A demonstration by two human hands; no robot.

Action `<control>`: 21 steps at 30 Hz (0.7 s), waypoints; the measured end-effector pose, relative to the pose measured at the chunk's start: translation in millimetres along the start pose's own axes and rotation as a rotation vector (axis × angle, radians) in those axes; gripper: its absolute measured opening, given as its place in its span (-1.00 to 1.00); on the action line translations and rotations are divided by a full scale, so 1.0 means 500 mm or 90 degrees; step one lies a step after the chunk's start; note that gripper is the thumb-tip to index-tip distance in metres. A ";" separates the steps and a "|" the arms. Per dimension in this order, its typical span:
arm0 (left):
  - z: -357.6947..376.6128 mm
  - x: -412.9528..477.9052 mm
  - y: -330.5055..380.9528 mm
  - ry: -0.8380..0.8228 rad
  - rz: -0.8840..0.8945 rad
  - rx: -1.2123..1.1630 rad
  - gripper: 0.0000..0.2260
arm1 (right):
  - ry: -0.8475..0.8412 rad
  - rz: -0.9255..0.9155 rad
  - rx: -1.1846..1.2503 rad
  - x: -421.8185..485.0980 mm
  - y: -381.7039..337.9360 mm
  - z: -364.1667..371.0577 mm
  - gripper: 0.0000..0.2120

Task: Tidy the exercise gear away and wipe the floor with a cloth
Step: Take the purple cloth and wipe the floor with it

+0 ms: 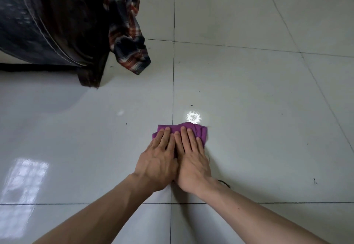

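A folded purple cloth [200, 131] lies flat on the glossy white tiled floor [258, 94], just below a bright light reflection. Both hands press down on it side by side with straight fingers. My left hand [159, 159] covers the cloth's left part. My right hand [191, 157] covers the middle, its thumb edge against the left hand. Only the far edge and right end of the cloth show past the fingertips. No exercise gear is in view.
A dark wooden bed frame leg [90, 75] with a dark mattress [28, 29] stands at the upper left. A plaid shirt [128, 38] hangs off its corner, nearly down to the floor. Small dark specks dot the tiles, and a dark thread [225, 183] lies by my right wrist.
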State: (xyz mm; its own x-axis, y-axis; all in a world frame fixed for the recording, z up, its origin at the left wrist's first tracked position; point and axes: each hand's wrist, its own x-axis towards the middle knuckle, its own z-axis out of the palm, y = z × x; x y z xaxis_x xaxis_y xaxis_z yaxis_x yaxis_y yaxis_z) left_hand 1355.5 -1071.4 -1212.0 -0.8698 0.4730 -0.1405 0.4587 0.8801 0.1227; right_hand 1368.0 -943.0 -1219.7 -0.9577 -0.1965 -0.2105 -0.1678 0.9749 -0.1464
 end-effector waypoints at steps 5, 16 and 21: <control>-0.002 0.044 -0.057 -0.110 0.011 0.031 -0.22 | -0.005 -0.033 -0.004 0.069 -0.008 -0.008 -0.19; -0.066 0.254 -0.162 -0.091 0.026 0.151 -0.47 | -0.009 -0.036 -0.003 0.310 0.026 -0.057 -0.16; -0.087 0.358 -0.210 -0.083 0.020 0.244 -0.46 | 0.024 -0.021 0.031 0.424 0.044 -0.072 -0.12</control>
State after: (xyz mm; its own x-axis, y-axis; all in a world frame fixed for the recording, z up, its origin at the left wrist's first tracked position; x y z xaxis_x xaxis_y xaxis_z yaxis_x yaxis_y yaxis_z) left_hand 1143.7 -1080.9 -1207.2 -0.8353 0.4797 -0.2687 0.5406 0.8056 -0.2424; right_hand 1152.8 -959.5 -1232.8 -0.9600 -0.2238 -0.1685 -0.1890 0.9614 -0.2001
